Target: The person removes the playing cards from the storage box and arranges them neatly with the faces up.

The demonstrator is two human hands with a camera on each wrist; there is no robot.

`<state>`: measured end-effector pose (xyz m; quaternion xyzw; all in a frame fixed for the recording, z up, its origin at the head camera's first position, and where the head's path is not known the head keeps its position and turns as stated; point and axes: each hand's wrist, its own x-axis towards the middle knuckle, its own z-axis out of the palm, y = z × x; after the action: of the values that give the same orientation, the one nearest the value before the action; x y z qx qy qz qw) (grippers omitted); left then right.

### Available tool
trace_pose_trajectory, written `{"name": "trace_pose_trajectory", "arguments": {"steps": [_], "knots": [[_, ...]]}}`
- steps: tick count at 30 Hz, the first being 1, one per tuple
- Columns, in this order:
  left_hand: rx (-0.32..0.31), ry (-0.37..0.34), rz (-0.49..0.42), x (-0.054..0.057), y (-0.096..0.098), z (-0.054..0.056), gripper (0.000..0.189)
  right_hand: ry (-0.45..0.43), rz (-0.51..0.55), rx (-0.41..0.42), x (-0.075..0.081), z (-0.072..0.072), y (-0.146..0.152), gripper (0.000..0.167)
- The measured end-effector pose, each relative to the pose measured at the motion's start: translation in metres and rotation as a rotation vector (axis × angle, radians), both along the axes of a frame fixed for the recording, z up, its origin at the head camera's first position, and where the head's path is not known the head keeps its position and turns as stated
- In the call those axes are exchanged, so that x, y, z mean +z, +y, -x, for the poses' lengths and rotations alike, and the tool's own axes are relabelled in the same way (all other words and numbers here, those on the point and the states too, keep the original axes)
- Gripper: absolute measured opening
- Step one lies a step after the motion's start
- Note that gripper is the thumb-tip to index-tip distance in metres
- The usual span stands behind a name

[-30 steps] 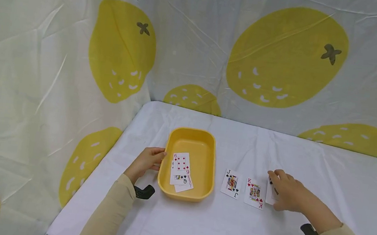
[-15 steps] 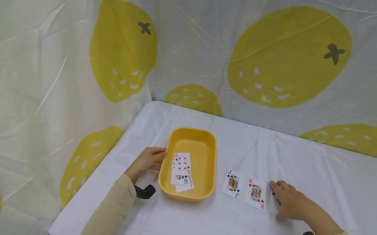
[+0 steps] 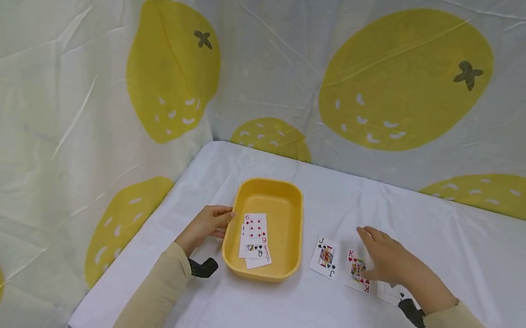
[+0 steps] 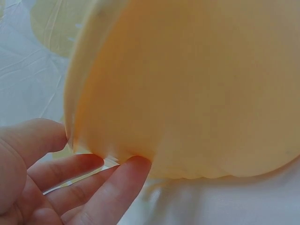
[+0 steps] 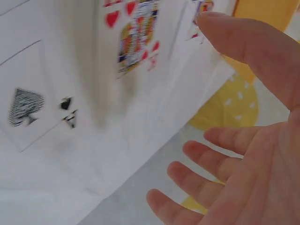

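Note:
My left hand [image 3: 207, 226] holds the left rim of a yellow plastic tray [image 3: 301, 222]. In the left wrist view its thumb meets the rim while the fingertips lie against the outer wall. Inside the tray, a six of diamonds [image 3: 254, 225] overlaps a black queen [image 3: 253, 251] and a card with red print [image 3: 259, 263]. My right hand [image 3: 388, 260], fingers spread and holding nothing, hovers over the king of hearts [image 3: 355, 269]. Left of that lies the jack of spades [image 3: 325, 256]. An ace of spades [image 5: 26, 108] lies face up, partly covered by the right wrist in the head view.
A white cloth [image 3: 245, 319] covers the table. Behind and to the left hang white curtains with large yellow lemons [image 3: 406, 80]. The table's left edge [image 3: 138, 231] runs close to the left curtain.
My right hand has left the ace of spades, which was slid slightly right onto the row's end, and moved left and up over the king. The left hand stays on the tray.

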<state>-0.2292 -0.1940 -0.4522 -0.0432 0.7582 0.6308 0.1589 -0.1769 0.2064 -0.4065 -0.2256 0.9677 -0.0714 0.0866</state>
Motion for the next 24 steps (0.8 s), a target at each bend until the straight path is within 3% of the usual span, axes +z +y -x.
{"name": "trace_pose_trajectory", "arguments": {"steps": [9,15,24], "knots": [[0.012,0.005,0.004,-0.001,-0.002,0.0,0.037,0.084,0.035,0.16,0.02,0.022,-0.072,0.083],[0.012,0.002,-0.006,0.0,-0.001,-0.001,0.035,0.056,0.02,0.216,0.026,0.036,-0.124,0.086],[-0.004,0.019,-0.012,0.0,-0.002,-0.001,0.036,-0.034,-0.105,0.255,0.024,0.049,-0.193,0.101]]}}
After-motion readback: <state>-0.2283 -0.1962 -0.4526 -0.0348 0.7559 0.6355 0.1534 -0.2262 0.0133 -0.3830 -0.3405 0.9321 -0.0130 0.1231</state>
